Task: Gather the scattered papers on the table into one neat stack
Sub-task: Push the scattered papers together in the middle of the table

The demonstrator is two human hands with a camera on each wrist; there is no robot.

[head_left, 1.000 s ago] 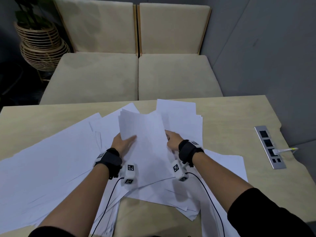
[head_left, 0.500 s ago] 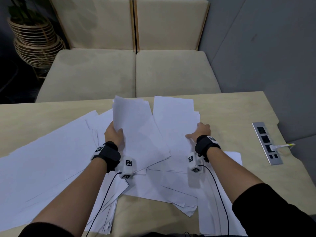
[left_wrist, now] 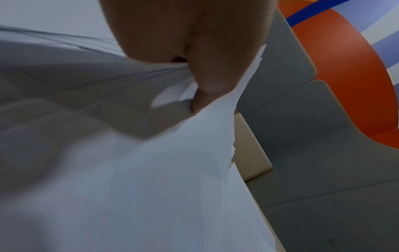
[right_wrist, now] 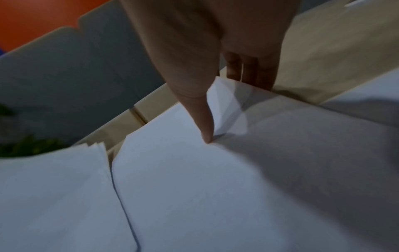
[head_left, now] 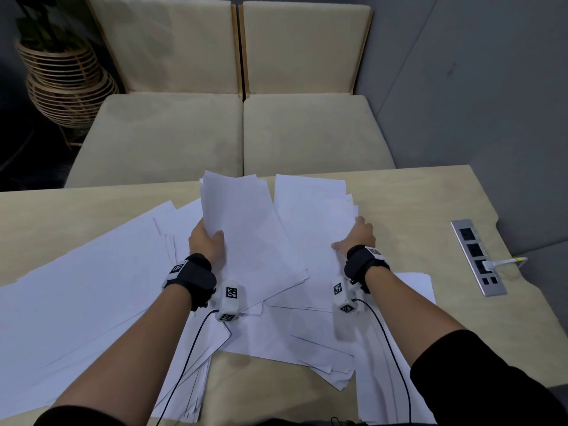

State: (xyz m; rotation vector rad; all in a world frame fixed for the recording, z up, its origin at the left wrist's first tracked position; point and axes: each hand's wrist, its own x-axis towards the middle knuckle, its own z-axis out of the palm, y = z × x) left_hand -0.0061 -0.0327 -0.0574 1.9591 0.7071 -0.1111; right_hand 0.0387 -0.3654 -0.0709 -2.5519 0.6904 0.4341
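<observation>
Many white sheets lie scattered over the wooden table (head_left: pixel 415 210). My left hand (head_left: pixel 206 241) grips the left edge of a bundle of sheets (head_left: pixel 246 235), raised and tilted above the rest; its thumb (left_wrist: pixel 207 85) lies on top of the bundle (left_wrist: pixel 151 187). My right hand (head_left: pixel 358 236) is at the right edge of a second pile (head_left: pixel 313 210) at the table's far side. Its thumb (right_wrist: pixel 205 122) presses on the pile's top sheet (right_wrist: pixel 194 187) and its fingers (right_wrist: pixel 248 73) reach under the lifted edge. Large sheets (head_left: pixel 76 287) spread to the left, more (head_left: pixel 292 342) lie in front.
A metal socket strip (head_left: pixel 478 258) with a white plug (head_left: pixel 504 262) is set in the table at the right. A beige sofa (head_left: pixel 239 133) stands beyond the far edge, a wicker planter (head_left: pixel 64 84) at the back left. Thin black cables hang from both wrists.
My right hand let go of the bundle and moved right to the edge of the second pile. My left hand raised the bundle and now holds it alone.
</observation>
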